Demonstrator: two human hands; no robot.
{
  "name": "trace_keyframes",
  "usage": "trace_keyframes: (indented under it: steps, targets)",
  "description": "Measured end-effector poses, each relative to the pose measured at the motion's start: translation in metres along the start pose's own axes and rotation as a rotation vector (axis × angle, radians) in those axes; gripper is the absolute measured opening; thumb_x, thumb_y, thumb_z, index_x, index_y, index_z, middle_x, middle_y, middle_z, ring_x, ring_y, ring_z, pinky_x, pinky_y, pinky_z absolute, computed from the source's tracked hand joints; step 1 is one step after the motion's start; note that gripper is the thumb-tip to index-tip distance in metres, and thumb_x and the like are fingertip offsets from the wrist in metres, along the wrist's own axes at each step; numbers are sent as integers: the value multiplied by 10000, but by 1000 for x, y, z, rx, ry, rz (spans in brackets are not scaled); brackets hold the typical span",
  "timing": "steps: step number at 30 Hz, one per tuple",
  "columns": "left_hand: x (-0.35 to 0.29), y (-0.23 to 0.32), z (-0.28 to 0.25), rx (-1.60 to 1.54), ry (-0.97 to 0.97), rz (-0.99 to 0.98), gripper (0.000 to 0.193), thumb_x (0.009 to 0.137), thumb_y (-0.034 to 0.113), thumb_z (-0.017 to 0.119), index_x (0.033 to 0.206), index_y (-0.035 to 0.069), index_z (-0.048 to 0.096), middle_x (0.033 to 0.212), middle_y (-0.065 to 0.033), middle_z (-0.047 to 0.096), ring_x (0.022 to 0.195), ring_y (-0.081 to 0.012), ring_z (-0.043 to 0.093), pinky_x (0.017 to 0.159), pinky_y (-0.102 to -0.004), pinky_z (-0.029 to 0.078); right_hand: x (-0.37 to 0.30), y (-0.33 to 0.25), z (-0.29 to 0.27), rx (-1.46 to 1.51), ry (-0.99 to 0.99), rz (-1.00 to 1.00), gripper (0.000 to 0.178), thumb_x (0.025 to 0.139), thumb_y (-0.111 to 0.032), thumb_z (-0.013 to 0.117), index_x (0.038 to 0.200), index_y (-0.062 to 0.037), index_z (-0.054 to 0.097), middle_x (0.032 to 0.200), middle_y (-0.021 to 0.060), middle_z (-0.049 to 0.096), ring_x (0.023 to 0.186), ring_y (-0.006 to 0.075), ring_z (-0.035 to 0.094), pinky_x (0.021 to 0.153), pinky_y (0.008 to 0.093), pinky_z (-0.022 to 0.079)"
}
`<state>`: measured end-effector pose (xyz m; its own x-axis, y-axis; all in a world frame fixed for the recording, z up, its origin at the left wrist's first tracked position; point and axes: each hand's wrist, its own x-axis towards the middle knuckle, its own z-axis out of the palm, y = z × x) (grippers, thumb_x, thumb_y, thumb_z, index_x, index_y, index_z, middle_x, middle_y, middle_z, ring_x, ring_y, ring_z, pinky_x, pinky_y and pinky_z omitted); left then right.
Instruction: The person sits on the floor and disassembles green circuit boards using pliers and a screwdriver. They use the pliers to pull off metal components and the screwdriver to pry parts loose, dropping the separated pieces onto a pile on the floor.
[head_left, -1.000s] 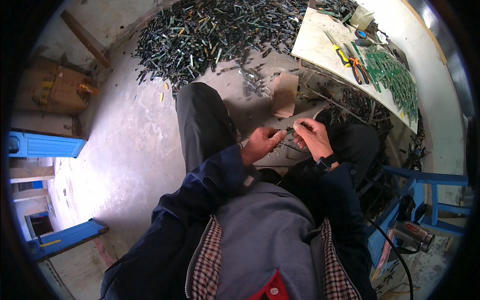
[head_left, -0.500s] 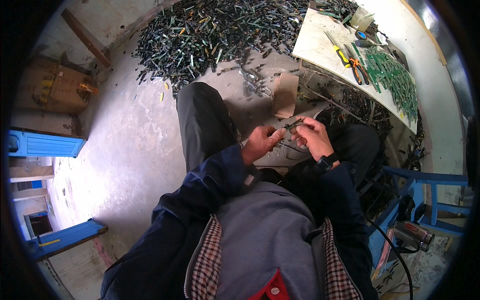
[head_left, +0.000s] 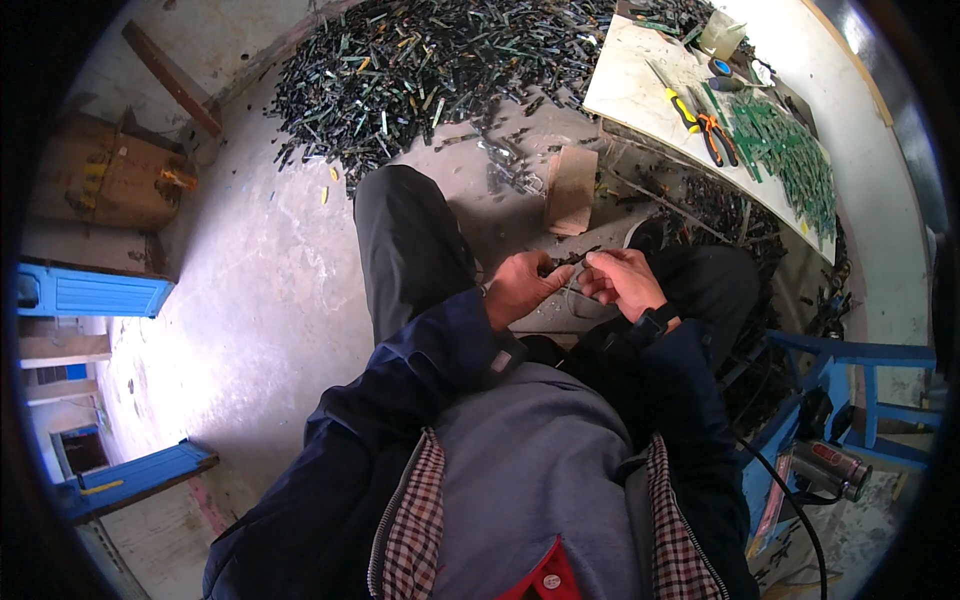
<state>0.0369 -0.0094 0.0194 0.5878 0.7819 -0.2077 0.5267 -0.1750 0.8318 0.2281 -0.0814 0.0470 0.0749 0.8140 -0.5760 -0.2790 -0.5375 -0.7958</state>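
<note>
Between my hands, in front of my lap, is a thin dark strip (head_left: pixel 574 260), small and partly covered by fingers. My left hand (head_left: pixel 522 288) is closed on it, gripping it between thumb and fingers. The fingertips of my right hand (head_left: pixel 624 282) pinch at the strip's other end, the remaining fingers curled below. What exactly the strip is made of is too small to tell.
A large heap of dark strips (head_left: pixel 430 75) covers the floor ahead. On a white board (head_left: pixel 630 75) at right lie pliers (head_left: pixel 715 138), a screwdriver (head_left: pixel 725 85) and green circuit-board strips (head_left: pixel 790 155). A brown cardboard piece (head_left: pixel 571 190) stands nearby; a heat gun (head_left: pixel 828 470) rests by a blue stool (head_left: pixel 850 353).
The strip has turned from slanting upward to lying flatter and lower between my hands. My right fingers have shifted slightly and bent downward; the surroundings stay the same.
</note>
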Motion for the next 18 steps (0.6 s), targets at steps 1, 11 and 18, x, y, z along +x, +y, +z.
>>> trace_keyframes:
  steps: [1, 11, 18]
  targets:
    - [0, -2, 1, 13, 8, 6, 461, 828, 423, 678, 791, -35, 644, 661, -182, 609, 598, -254, 600, 581, -373, 473, 2, 2, 0, 5, 3, 3, 251, 894, -245, 599, 964, -5, 581, 800, 88, 674, 640, 148, 644, 482, 218, 432]
    - [-2, 9, 2, 213, 94, 110, 428, 786, 420, 695, 767, -4, 638, 671, -183, 617, 657, -336, 640, 594, -406, 498, 5, 1, 4, 23, 50, 64, 190, 868, -204, 600, 908, -20, 577, 764, 61, 651, 593, 125, 606, 446, 213, 392]
    - [-3, 10, 3, 200, 111, 154, 414, 769, 405, 710, 754, 0, 626, 663, -191, 606, 646, -351, 626, 574, -419, 483, 4, -2, 5, 118, 54, 106, 138, 843, -179, 593, 784, -58, 562, 689, 28, 598, 495, 89, 483, 405, 222, 321]
